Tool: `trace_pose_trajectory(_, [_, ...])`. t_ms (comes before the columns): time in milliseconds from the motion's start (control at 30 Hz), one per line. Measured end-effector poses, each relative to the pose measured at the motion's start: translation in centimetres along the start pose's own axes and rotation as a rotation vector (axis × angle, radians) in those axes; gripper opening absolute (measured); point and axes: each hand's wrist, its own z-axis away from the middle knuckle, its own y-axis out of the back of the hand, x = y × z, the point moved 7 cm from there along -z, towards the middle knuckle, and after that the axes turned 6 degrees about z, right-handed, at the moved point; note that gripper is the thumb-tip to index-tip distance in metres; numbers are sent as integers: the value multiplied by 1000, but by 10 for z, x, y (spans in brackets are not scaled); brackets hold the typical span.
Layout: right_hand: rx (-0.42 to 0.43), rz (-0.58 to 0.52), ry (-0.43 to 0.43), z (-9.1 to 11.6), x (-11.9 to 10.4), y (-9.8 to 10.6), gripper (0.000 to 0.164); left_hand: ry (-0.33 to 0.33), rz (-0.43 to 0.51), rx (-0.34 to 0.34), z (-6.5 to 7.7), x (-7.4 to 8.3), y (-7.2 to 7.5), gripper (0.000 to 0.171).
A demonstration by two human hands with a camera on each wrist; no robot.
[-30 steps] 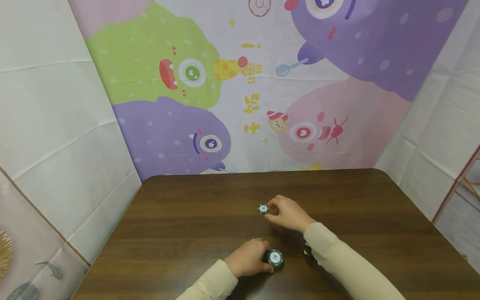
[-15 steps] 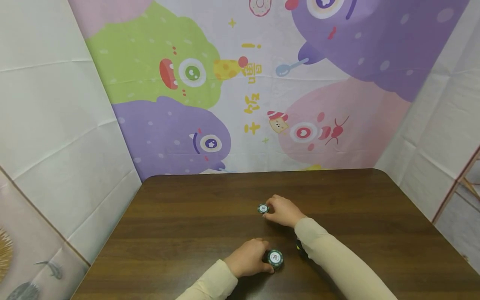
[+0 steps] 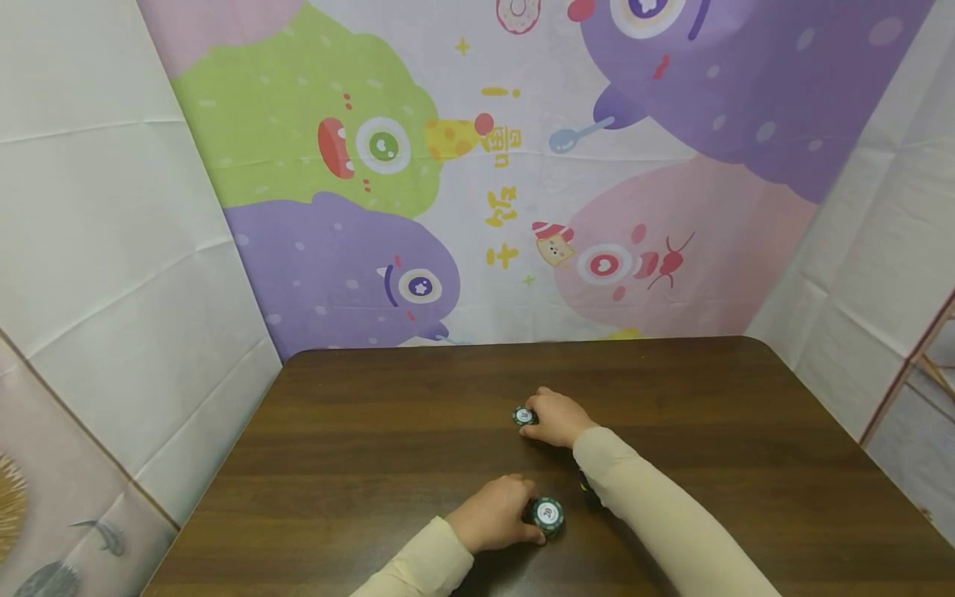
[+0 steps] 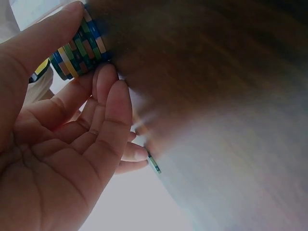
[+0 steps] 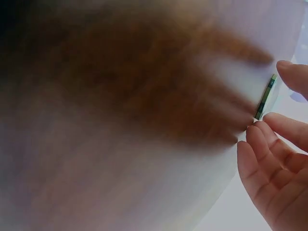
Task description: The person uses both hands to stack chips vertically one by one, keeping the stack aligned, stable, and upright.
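In the head view my left hand [image 3: 498, 514] holds a short stack of poker chips [image 3: 548, 514] on the table's near part, the top chip marked 20. The left wrist view shows the thumb on one side of the stack [image 4: 79, 50] and fingertips on the other. Farther back, my right hand [image 3: 559, 417] reaches around the right side of a single poker chip [image 3: 524, 415], also marked 20, lying flat. In the right wrist view this chip [image 5: 265, 97] lies between thumb and index finger, with a small gap at the thumb; whether the index finger touches it I cannot tell.
Both hands work over a dark brown wooden table [image 3: 358, 464]. Its far edge meets a cloth backdrop [image 3: 492, 307] with cartoon monsters. White cloth panels stand at both sides. A small dark item with yellow [image 3: 585, 487] shows under the right sleeve.
My right hand has moved a little to the left, and its thumb and fingers now stand around the single chip's edge. The left hand and stack have stayed in place.
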Motion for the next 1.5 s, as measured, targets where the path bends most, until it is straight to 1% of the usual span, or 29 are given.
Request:
trace_pose_trajectory(333, [1, 88, 3, -4, -5, 2, 33, -10, 0, 2, 0, 1, 0, 36])
trace_pose_trajectory(467, [3, 104, -7, -5, -5, 2, 31, -18, 0, 7, 0, 2, 0, 37])
trace_pose_trajectory(633, [5, 92, -24, -5, -5, 3, 25, -25, -17, 16, 0, 2, 1, 34])
trace_pose_trajectory(833, [18, 94, -18, -6, -4, 3, 23, -31, -24, 14, 1, 3, 2, 34])
trace_pose_trajectory(1067, [-6, 69, -27, -3, 2, 3, 26, -21, -27, 10, 0, 2, 0, 35])
trace_pose_trajectory(1200, [-4, 55, -30, 0, 7, 2, 26, -16, -34, 12, -1, 1, 0, 37])
trace_pose_trajectory(1367, [4, 1, -25, 6, 11, 6, 26, -18, -40, 15, 0, 2, 0, 36])
trace_pose_trajectory(1500, [-3, -6, -24, 10, 12, 8, 33, -18, -36, 14, 0, 2, 1, 35])
